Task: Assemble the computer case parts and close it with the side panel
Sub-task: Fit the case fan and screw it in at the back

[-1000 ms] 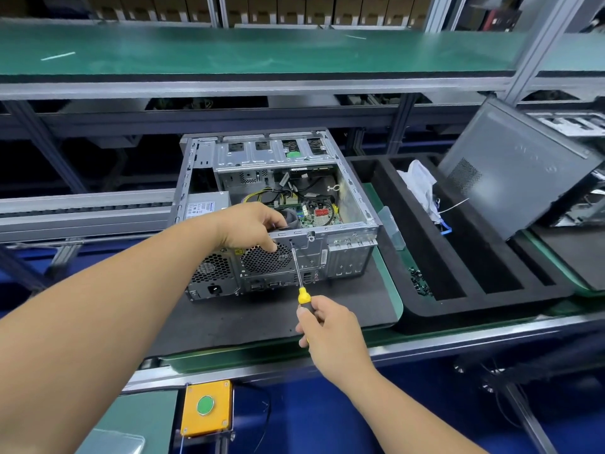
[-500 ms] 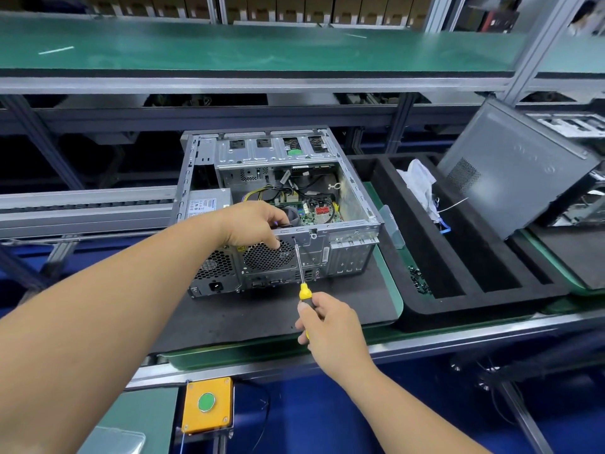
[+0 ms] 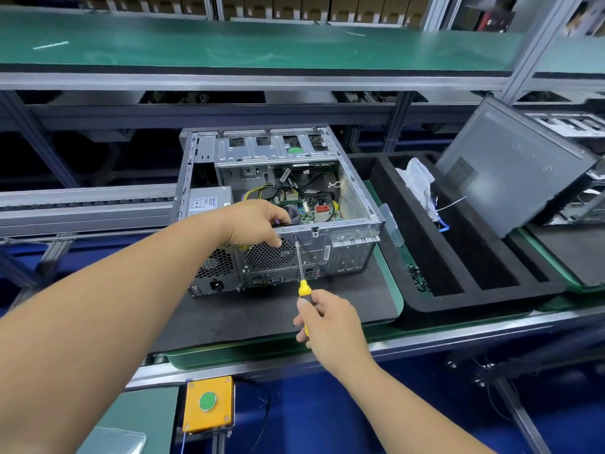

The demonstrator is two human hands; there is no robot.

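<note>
An open metal computer case (image 3: 353, 247) lies on its side on a black mat (image 3: 262, 309), rear panel facing me. My left hand (image 3: 255, 224) grips the top edge of the rear panel above the round fan grille, fingers curled over the rim. My right hand (image 3: 327, 319) holds a yellow-handled screwdriver (image 3: 302, 288); its shaft points up and its tip meets the rear panel near the upper right of the grille. A grey side panel (image 3: 510, 165) leans tilted at the right, apart from the case.
A black foam tray (image 3: 458, 273) with long slots sits right of the case, holding a white plastic bag (image 3: 415, 181) and small dark screws (image 3: 417, 278). A green shelf (image 3: 262, 50) runs overhead. A yellow box with a green button (image 3: 208, 403) hangs below the bench edge.
My right hand and the screwdriver handle have drifted slightly down and right as the grip shifts on the handle; the tip stays on the rear panel. My left hand stays on the rim.
</note>
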